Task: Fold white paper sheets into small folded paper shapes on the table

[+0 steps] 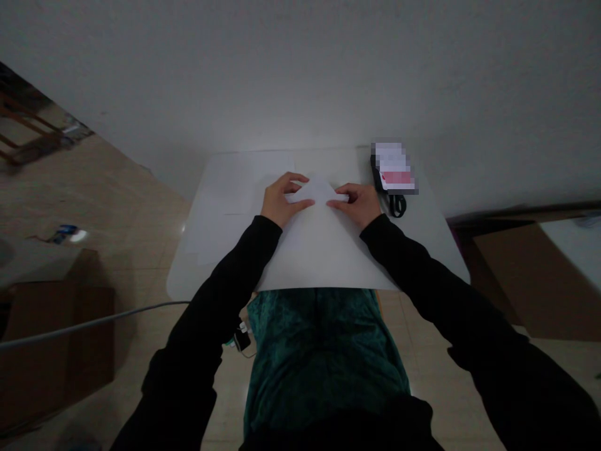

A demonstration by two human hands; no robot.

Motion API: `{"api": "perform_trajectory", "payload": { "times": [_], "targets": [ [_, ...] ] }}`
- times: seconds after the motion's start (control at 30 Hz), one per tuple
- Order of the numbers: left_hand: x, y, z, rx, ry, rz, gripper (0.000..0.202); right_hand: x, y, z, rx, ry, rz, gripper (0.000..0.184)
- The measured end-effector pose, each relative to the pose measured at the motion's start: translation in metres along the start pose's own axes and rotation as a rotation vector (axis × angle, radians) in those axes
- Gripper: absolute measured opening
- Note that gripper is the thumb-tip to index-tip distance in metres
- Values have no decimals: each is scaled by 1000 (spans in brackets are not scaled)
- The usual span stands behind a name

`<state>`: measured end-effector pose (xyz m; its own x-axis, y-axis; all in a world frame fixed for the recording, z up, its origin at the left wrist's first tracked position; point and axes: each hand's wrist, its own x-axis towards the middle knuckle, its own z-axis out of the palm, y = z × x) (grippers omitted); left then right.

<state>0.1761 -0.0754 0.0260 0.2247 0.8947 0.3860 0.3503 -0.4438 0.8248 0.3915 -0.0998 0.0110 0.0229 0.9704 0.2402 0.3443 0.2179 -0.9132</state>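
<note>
A sheet of white paper [319,250] lies flat on the white table [425,235], with its far end folded into a triangular point. My left hand [285,199] holds the left side of the fold between fingers and thumb. My right hand [357,204] presses the right side, with its fingertips on the folded edge. Both hands are close together near the point, and black sleeves cover my arms. Just beyond my right hand lies a black case with a pixelated white-and-red label [393,169].
A black cord [397,205] loops beside the case. A white wall [300,69] rises behind the table. Cardboard boxes [56,344] stand on the tiled floor to the left, with another [539,282] to the right. A grey cable [89,324] crosses the floor on the left.
</note>
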Motion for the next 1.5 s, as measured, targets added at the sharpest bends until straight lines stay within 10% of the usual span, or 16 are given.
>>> {"api": "perform_trajectory", "payload": {
  "times": [0.13,0.37,0.97,1.2,1.5],
  "targets": [
    [3,13,2,-187,224,-94,58,6,-13,18,329,94,81,30],
    [0,5,14,-387,198,-174,33,5,-33,48,561,51,79,40],
    [18,-11,-16,-593,550,-393,40,11,-25,21,568,-69,282,45],
    [8,9,-19,-235,201,-29,67,18,-21,12,448,-106,182,47],
    [1,13,-15,-88,9,-50,65,10,-41,3,290,3,13,50]
  ]
}}
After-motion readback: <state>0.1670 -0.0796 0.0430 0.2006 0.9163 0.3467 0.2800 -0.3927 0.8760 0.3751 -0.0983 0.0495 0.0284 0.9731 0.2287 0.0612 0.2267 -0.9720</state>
